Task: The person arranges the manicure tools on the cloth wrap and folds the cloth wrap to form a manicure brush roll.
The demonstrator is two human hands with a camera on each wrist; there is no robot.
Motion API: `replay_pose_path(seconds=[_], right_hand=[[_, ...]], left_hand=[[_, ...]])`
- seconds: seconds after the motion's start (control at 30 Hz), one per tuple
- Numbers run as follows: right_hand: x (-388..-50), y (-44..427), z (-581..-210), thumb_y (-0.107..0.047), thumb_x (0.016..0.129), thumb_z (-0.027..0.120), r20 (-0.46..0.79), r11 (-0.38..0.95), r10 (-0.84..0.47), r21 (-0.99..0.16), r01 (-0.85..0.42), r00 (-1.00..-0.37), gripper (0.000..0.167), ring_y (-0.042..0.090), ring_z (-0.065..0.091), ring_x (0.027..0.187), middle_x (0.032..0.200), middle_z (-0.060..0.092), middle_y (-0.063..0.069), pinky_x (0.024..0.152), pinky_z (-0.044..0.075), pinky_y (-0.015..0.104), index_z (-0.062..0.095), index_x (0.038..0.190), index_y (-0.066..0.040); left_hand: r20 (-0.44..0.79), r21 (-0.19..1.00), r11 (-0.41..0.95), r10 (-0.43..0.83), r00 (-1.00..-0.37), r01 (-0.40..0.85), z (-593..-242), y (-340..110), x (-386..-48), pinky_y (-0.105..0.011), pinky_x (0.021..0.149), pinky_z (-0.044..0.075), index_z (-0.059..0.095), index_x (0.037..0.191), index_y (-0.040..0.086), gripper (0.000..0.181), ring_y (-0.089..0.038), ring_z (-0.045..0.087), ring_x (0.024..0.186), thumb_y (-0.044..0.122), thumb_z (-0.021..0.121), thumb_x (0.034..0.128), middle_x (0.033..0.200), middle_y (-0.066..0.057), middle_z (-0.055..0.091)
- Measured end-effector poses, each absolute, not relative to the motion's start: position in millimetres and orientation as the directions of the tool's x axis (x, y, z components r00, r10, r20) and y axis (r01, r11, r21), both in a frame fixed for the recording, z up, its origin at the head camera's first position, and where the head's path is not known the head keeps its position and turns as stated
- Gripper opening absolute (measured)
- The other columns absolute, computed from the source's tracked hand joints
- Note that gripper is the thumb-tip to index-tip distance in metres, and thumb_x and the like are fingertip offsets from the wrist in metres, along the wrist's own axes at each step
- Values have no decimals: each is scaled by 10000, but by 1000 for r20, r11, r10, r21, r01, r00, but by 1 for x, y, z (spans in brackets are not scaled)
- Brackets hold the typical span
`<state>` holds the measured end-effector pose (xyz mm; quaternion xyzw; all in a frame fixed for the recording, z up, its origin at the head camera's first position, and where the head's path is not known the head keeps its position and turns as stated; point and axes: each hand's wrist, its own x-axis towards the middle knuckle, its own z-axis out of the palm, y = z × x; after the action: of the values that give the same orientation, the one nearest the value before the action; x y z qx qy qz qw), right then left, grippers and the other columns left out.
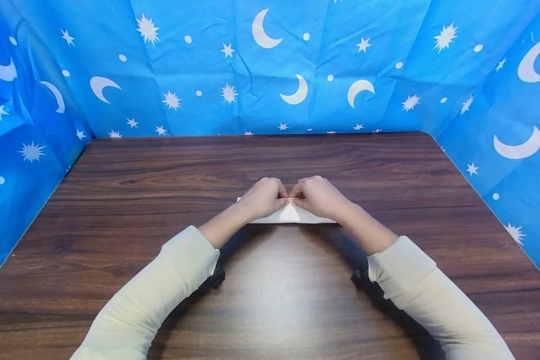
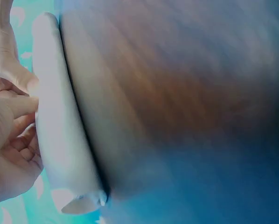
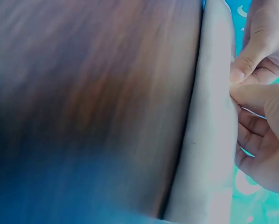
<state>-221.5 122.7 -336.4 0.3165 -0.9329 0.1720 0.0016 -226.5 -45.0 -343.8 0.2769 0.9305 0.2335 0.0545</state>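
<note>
A white folded sheet (image 1: 292, 215), paper or cloth, lies crosswise on the table in the head view. From the left wrist, the sheet (image 2: 62, 121) looks like a soft roll or fold with an open end at the bottom. My left hand (image 1: 264, 198) pinches the middle of its far edge between thumb and fingers. Right beside it, my right hand (image 1: 318, 196) pinches the same edge, and the fingertips of both hands nearly meet. In the right wrist view the thumb and index finger of the right hand (image 3: 270, 135) are at the sheet's edge (image 3: 209, 121).
The dark wood-grain table (image 1: 270, 290) spreads around the sheet on all sides. A blue cloth (image 1: 270, 65) with white moons and stars hangs behind it and along both sides. Dark devices (image 1: 217, 276) sit under the wrists near the rolled sleeves.
</note>
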Motion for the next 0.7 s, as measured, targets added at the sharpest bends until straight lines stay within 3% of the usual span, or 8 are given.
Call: replay_pose_path(seconds=[0.2,0.37,0.53,0.7], right_hand=[[-211,126,-332,-44,797,676,171,739,-597,-265,-620,-784,68,113,572,681,768,648,-21,636,474,313,702,822,-101],[-210,129,-333,22,776,648,195,707,-633,-251,-661,-750,142,101,503,615,701,598,-50,589,444,285,667,738,-113],[-215,129,-337,76,757,588,215,697,-639,-245,-674,-739,247,100,417,559,611,493,-66,528,377,262,576,638,-139],[-219,128,-339,72,762,586,222,706,-632,-232,-669,-743,249,100,405,544,600,478,-67,521,376,266,570,626,-135]], left_hand=[[55,436,731,560,-827,525,-339,-50,-220,-216,627,433,713,887,72,97,-93,529,729,115,627,874,846,10,586],[53,386,730,593,-804,564,-339,-47,-217,-237,650,449,709,895,78,93,-95,542,741,112,626,871,874,-2,595],[40,332,773,560,-827,540,-339,-40,-219,-252,601,425,686,814,99,101,-110,511,698,88,600,864,830,4,565],[37,324,796,529,-848,511,-339,-37,-221,-236,540,382,627,708,101,176,-118,478,636,47,560,862,766,-4,522]])
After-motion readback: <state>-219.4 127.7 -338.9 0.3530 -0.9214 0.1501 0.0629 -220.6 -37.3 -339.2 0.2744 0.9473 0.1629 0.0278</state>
